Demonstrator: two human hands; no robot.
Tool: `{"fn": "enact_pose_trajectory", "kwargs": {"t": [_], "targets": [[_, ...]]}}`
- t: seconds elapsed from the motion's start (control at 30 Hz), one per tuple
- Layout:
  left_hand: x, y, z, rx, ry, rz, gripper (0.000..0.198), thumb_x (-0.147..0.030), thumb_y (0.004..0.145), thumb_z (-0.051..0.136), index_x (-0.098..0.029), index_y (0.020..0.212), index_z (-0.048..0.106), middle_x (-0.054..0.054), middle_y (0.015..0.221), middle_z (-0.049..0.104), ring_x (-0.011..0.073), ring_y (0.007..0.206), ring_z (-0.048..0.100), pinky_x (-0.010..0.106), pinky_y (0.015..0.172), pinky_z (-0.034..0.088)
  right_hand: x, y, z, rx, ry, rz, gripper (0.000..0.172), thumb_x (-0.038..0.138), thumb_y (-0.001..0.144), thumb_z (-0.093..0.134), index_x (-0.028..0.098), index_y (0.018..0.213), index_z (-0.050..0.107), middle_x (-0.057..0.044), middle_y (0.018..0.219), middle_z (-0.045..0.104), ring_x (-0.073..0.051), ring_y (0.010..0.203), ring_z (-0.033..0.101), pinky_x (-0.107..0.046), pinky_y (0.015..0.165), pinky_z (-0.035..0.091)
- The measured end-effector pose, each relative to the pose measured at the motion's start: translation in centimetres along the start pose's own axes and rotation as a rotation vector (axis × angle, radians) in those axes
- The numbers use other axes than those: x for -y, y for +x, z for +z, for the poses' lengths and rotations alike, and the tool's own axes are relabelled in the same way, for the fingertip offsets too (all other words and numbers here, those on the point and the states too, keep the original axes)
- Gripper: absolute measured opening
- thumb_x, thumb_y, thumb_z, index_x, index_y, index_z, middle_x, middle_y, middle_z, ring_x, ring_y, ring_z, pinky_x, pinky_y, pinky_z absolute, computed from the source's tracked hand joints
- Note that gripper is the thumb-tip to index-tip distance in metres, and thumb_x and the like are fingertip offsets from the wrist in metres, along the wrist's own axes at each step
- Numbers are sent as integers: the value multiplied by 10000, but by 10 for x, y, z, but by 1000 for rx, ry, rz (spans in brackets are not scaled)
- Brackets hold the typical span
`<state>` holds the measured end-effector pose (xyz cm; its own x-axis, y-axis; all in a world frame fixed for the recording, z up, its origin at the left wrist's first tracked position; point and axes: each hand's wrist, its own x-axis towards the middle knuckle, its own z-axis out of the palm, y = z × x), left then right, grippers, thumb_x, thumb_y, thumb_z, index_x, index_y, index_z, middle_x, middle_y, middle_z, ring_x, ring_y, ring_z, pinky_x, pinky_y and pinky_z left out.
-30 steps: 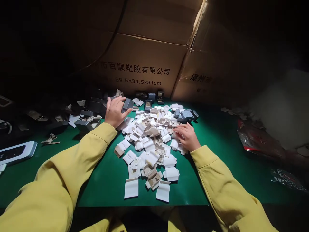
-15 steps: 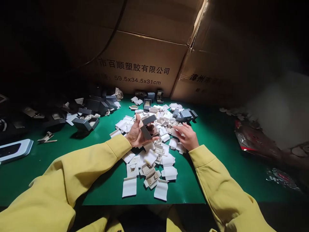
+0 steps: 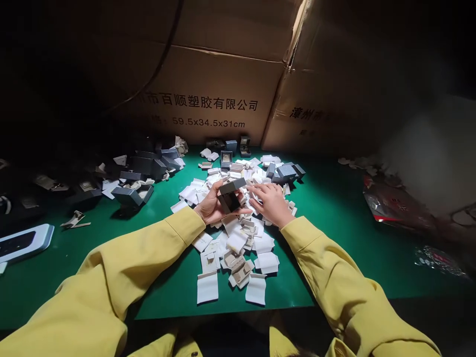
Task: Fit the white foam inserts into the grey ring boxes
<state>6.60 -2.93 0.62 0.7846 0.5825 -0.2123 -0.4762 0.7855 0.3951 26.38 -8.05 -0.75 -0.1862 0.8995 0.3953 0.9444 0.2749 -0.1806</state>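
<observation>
My left hand is closed around a small dark grey hinged jewelry box, whose lid stands raised with a dark inside. Close to the box's right side is my right hand, fingers stretched out and apart; I cannot tell whether the fingertips touch the box. Under and around both hands spreads a heap of white and beige folded card inserts. Behind the heap, a small box with its lid up stands near a blue-grey box.
More grey boxes lie right of the heap, and a pile of grey boxes sits at the left. A phone-like white device rests at the far left. Large cardboard cartons wall off the back. Clear plastic bags lie right on the green tabletop.
My right hand has moved left, from over the card inserts to beside the box. The left hand still holds the box, turned slightly. The whole view has shifted a little.
</observation>
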Motion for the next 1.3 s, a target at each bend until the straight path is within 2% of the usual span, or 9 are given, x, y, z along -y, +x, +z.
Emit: {"fn": "enact_pose_trajectory", "kwargs": {"t": [0.13,0.23,0.3,0.4,0.53,0.73,0.9,1.13,1.3], "targets": [[3,1,2,-20,24,-27,358,-416,850,464,-109,944,623,100,843,667,220,844,630,525,904,446,2,5,3,-22,31,33,187,275,868,493,229,924,666,-64,944,652,-229,939,541,-421,881,362],[4,2,4,-33,53,-50,368,-417,865,430,-111,941,621,108,838,655,212,811,624,460,797,508,6,9,3,-69,30,36,177,296,850,507,211,840,662,-79,963,633,-255,973,504,-440,862,372],[4,1,4,-17,53,-63,361,-419,862,428,-118,916,620,96,792,635,196,755,610,378,679,528,11,12,4,-98,71,-31,177,221,822,500,198,920,645,-97,1087,601,-271,1058,466,-450,882,378],[2,0,4,37,23,-77,368,-431,844,436,-108,854,612,77,715,586,158,645,561,262,517,472,20,16,6,-80,264,-175,451,78,728,460,172,1165,530,-105,1260,522,-243,1164,431,-414,938,394],[-2,-2,3,64,-8,-83,386,-441,827,429,-93,825,596,78,701,552,136,585,502,221,435,400,21,14,15,-55,407,-172,480,53,706,436,174,1165,510,-90,1085,623,-198,992,560,-347,842,466],[-1,-4,3,54,-17,-76,361,-427,821,426,-103,840,584,78,715,533,155,621,511,235,461,414,17,5,22,-178,150,-182,377,59,758,464,184,1102,555,-74,929,670,-210,879,585,-368,802,424],[0,-5,2,32,-30,-56,360,-436,807,454,-97,825,572,80,716,525,155,629,505,231,463,415,19,1,10,-218,106,-118,328,123,772,504,197,1082,579,-68,905,660,-213,840,576,-341,728,424],[-1,-8,5,42,-42,-39,366,-435,819,432,-103,862,579,73,706,518,149,616,513,224,461,425,16,-5,8,-203,306,69,328,161,750,504,197,1073,551,-35,825,635,-124,555,536,-259,557,458],[-2,-7,1,81,-54,-46,429,-459,815,415,-90,925,604,83,703,545,162,634,552,235,484,459,22,-3,11,-239,604,236,604,284,771,565,206,1313,310,-97,1043,623,-167,711,621,-285,586,514]]}}
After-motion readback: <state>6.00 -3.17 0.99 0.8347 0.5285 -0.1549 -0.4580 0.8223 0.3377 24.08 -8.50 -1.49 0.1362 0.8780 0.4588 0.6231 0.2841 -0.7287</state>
